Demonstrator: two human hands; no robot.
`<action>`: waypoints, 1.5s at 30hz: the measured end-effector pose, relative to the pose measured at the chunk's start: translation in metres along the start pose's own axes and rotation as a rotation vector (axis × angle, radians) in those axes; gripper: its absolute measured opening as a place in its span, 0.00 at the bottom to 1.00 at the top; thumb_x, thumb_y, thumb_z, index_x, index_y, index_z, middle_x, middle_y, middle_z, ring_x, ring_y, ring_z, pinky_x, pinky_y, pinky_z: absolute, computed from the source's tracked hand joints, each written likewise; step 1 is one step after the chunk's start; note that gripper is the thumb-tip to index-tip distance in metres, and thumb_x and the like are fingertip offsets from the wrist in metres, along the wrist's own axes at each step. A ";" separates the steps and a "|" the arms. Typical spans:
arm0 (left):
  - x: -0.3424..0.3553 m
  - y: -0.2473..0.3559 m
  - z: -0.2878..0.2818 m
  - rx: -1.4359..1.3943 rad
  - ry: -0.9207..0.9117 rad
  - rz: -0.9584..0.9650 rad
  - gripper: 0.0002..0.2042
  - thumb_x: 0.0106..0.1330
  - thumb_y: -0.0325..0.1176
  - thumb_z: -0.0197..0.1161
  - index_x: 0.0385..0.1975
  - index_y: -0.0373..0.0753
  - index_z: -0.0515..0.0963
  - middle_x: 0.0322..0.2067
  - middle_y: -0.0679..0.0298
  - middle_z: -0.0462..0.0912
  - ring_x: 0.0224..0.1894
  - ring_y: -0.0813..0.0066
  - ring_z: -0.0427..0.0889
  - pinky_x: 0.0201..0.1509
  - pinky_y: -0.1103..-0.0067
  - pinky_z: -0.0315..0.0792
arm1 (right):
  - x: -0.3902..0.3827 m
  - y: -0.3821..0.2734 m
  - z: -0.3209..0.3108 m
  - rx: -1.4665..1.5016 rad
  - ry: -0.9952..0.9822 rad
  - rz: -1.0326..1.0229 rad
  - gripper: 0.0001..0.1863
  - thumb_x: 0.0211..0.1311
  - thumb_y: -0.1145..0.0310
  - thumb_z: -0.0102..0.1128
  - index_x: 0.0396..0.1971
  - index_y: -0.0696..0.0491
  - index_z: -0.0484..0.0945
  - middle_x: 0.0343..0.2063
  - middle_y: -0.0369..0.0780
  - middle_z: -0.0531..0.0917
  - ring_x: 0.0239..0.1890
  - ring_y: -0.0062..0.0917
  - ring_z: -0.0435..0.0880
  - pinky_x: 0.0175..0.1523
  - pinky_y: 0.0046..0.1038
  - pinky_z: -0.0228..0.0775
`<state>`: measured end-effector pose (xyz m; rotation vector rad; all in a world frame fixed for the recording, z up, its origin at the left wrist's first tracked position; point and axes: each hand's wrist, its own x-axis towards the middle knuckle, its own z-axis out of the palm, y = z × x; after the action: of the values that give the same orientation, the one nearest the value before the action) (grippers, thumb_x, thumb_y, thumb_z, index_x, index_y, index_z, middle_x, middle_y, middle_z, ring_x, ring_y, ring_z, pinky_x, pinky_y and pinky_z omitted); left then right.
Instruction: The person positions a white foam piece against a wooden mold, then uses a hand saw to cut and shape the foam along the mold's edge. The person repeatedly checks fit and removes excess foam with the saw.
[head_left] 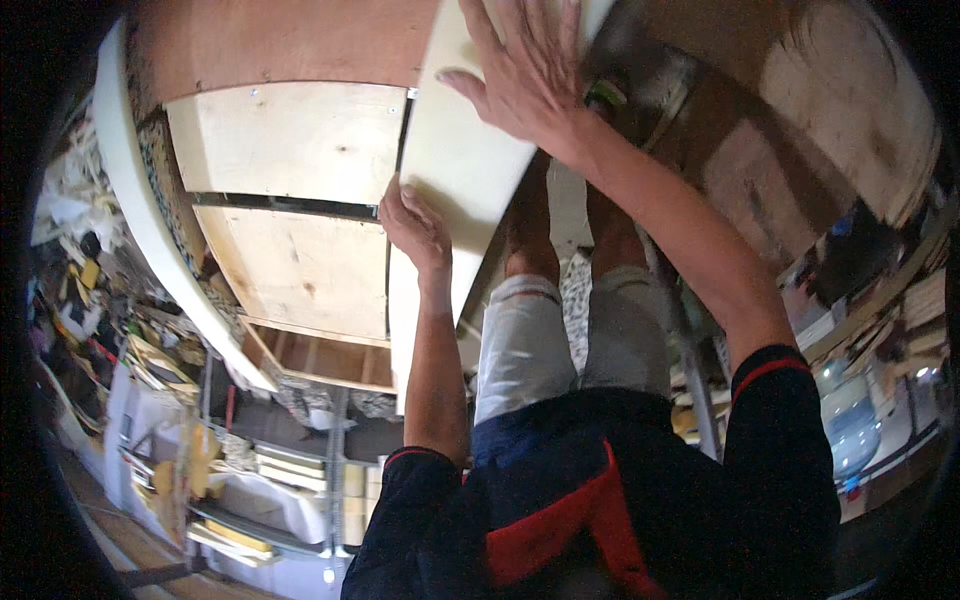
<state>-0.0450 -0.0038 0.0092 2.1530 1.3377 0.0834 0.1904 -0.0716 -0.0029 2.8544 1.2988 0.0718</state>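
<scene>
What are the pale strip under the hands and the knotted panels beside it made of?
Pale strip: probably foam, matte; its cream surface looks even with no grain visible, though painted board isn't ruled out.
Knotted panels: likely bare wood, perhaps plywood; dark knots show and no paint is visible.

The long strip (462,140) has one plain cream colour, and the curved strip (150,195) is of similar pale cream. Two wooden panels (290,140) are light yellow-beige, with small brown knots as pattern. The board (280,45) along the upper panel's top edge is reddish brown. The shirt (440,540) is very dark, with red parts; the shorts (520,345) are whitish grey.
</scene>
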 end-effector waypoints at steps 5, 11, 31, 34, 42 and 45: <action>-0.004 -0.018 0.012 0.050 0.070 0.008 0.15 0.76 0.40 0.52 0.46 0.35 0.81 0.42 0.50 0.82 0.47 0.51 0.78 0.53 0.62 0.69 | 0.007 -0.004 -0.008 0.080 0.006 -0.148 0.36 0.66 0.40 0.52 0.61 0.55 0.73 0.65 0.61 0.67 0.70 0.48 0.65 0.70 0.61 0.54; 0.013 0.007 0.003 -0.049 0.021 0.029 0.20 0.71 0.45 0.60 0.50 0.34 0.79 0.46 0.49 0.81 0.50 0.50 0.77 0.55 0.62 0.70 | -0.009 0.005 0.015 0.323 -0.099 -0.240 0.51 0.61 0.37 0.57 0.77 0.46 0.47 0.76 0.55 0.42 0.75 0.61 0.41 0.64 0.80 0.28; 0.045 0.025 0.007 -0.055 -0.120 -0.077 0.30 0.55 0.59 0.72 0.45 0.37 0.84 0.38 0.54 0.84 0.42 0.57 0.83 0.46 0.67 0.76 | -0.008 0.007 0.025 0.332 -0.087 -0.262 0.53 0.61 0.39 0.58 0.77 0.45 0.40 0.74 0.59 0.43 0.74 0.66 0.40 0.63 0.80 0.24; 0.043 0.030 0.019 0.046 0.009 -0.063 0.22 0.64 0.55 0.65 0.41 0.39 0.85 0.35 0.56 0.83 0.39 0.56 0.82 0.43 0.66 0.76 | -0.007 0.005 0.020 0.330 -0.104 -0.253 0.51 0.62 0.39 0.58 0.76 0.47 0.44 0.74 0.60 0.44 0.74 0.67 0.40 0.63 0.80 0.24; 0.048 0.033 0.023 0.131 -0.001 -0.084 0.20 0.72 0.52 0.56 0.38 0.40 0.84 0.34 0.56 0.82 0.39 0.56 0.80 0.46 0.65 0.73 | -0.003 0.000 0.014 0.216 -0.135 -0.246 0.49 0.62 0.38 0.56 0.74 0.54 0.52 0.73 0.61 0.45 0.74 0.66 0.41 0.65 0.78 0.26; 0.045 0.040 0.019 0.181 0.031 -0.108 0.21 0.73 0.53 0.52 0.40 0.41 0.83 0.39 0.56 0.82 0.44 0.55 0.79 0.51 0.63 0.70 | -0.004 0.000 0.013 0.177 -0.159 -0.249 0.49 0.62 0.39 0.56 0.74 0.54 0.52 0.73 0.62 0.46 0.74 0.66 0.41 0.65 0.78 0.25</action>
<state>0.0157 0.0124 0.0026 2.2293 1.5284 -0.0492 0.1886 -0.0746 -0.0162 2.7357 1.6864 -0.2788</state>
